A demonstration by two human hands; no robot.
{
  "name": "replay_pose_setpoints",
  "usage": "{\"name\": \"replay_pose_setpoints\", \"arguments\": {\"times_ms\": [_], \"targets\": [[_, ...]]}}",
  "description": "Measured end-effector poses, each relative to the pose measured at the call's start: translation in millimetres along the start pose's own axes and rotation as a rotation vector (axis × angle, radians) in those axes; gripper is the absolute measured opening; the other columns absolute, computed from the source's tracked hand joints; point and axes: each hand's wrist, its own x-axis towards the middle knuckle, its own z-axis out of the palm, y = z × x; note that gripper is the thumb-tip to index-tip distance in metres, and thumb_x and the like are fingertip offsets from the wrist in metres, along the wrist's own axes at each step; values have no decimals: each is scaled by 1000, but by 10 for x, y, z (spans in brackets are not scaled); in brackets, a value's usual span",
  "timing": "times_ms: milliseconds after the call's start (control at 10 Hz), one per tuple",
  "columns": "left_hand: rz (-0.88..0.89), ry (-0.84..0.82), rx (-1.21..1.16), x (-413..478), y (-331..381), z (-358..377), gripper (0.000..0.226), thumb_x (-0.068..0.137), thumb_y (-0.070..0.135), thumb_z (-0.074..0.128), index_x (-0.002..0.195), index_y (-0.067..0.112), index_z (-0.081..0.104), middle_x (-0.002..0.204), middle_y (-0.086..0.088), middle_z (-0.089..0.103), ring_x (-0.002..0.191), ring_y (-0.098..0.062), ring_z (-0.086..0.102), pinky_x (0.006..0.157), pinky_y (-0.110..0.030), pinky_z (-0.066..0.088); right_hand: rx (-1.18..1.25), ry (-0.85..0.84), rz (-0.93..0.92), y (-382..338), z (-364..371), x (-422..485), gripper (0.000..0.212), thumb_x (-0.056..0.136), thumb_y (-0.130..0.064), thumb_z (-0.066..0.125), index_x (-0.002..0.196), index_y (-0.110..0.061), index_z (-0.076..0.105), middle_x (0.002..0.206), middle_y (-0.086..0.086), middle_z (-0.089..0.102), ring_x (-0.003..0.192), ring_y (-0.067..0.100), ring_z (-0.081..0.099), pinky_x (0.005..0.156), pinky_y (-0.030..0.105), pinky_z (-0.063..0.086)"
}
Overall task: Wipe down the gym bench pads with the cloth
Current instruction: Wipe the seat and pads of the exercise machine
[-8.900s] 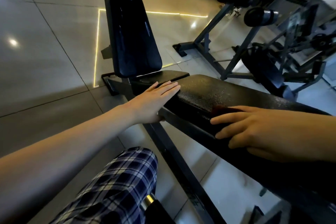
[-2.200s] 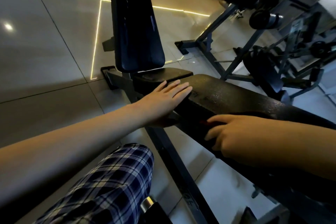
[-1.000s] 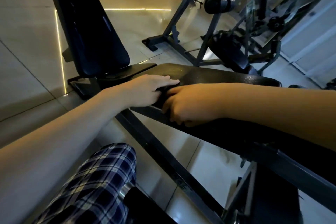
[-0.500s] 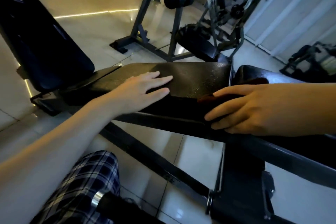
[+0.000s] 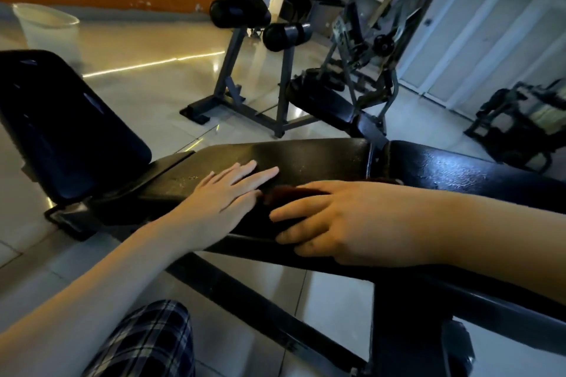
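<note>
We press the dark red cloth (image 5: 291, 194) onto the near edge of the centre pad (image 5: 321, 156) with the right hand (image 5: 346, 223), fingers extended, close together and draped over the cloth. The left hand (image 5: 223, 196) lies flat just beside it, fingers slightly spread, bracing. The pad's long axis runs left to right. The adjoining pad (image 5: 465, 171) lies rightward, nearer the right hand, so we judge the stroke should follow that axis.

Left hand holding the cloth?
No, the left hand lies flat on the bench pad; the dark red cloth sits under the right hand.
</note>
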Motion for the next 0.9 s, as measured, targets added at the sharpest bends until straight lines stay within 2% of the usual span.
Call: {"name": "replay_pose_setpoints", "arguments": {"times_ms": [100, 200, 300, 400, 500, 600, 700, 800, 900], "targets": [[2, -5, 58, 125, 21, -35, 61, 94, 62, 20, 152, 43, 21, 163, 10, 13, 150, -11, 7, 115, -23, 1, 23, 26, 141, 1, -83, -371, 41, 81, -25, 42, 111, -29, 71, 133, -13, 58, 135, 14, 39, 109, 36, 30], [-18, -21, 11, 217, -24, -72, 75, 81, 77, 24, 150, 47, 25, 161, 12, 20, 148, -13, 17, 118, -34, 14, 318, 15, 324, 70, -206, -459, 48, 86, -20, 41, 129, -27, 59, 143, -15, 46, 137, 5, 28, 113, 12, 9], [-6, -22, 16, 261, -132, -54, 93, 62, 97, 8, 146, 58, 22, 159, 20, 19, 147, -10, 19, 117, -37, 19, 568, -152, 545, 327, -208, -387, 50, 98, -17, 40, 142, -40, 37, 148, -31, 25, 136, -12, 11, 107, 5, -4], [1, -14, 13, 260, -152, -5, 81, 73, 91, 16, 147, 57, 21, 159, 19, 19, 147, -10, 18, 116, -35, 18, 619, -248, 730, 679, -93, -185, 48, 99, -15, 39, 142, -37, 40, 150, -24, 28, 140, -2, 21, 112, 17, 9], [-19, -6, 18, 224, -104, -33, 70, 83, 77, 23, 148, 52, 23, 160, 15, 19, 147, -11, 17, 114, -30, 16, 632, -265, 872, 996, 78, 46, 46, 99, -14, 37, 140, -32, 46, 149, -11, 40, 129, 14, 45, 112, 31, 32], [-33, -38, 57, 124, 81, -139, 63, 92, 63, 30, 151, 45, 21, 161, 11, 17, 148, -12, 14, 115, -27, 13, 622, -255, 930, 1188, 187, 238, 46, 98, -13, 37, 139, -29, 48, 142, 0, 49, 119, 19, 52, 106, 32, 39], [-19, -70, 27, 50, 126, -166, 62, 90, 66, 28, 149, 51, 20, 161, 9, 17, 148, -12, 15, 115, -31, 18, 610, -279, 943, 1212, 174, 345, 46, 98, -9, 35, 140, -24, 48, 142, 4, 48, 116, 16, 50, 102, 28, 35], [-43, -89, 34, 79, 97, -224, 71, 80, 74, 24, 147, 53, 22, 160, 10, 21, 146, -11, 20, 115, -35, 23, 610, -317, 894, 1094, 71, 266, 48, 99, -9, 34, 143, -27, 43, 140, 2, 47, 91, 2, 50, 85, 16, 40], [-81, -95, 50, 175, 115, -291, 86, 71, 79, 23, 149, 44, 26, 157, 8, 28, 142, -12, 29, 114, -35, 29, 680, -336, 807, 825, -114, 96, 48, 101, -15, 36, 143, -38, 40, 147, -8, 41, 104, 2, 54, 93, 19, 42]]}}
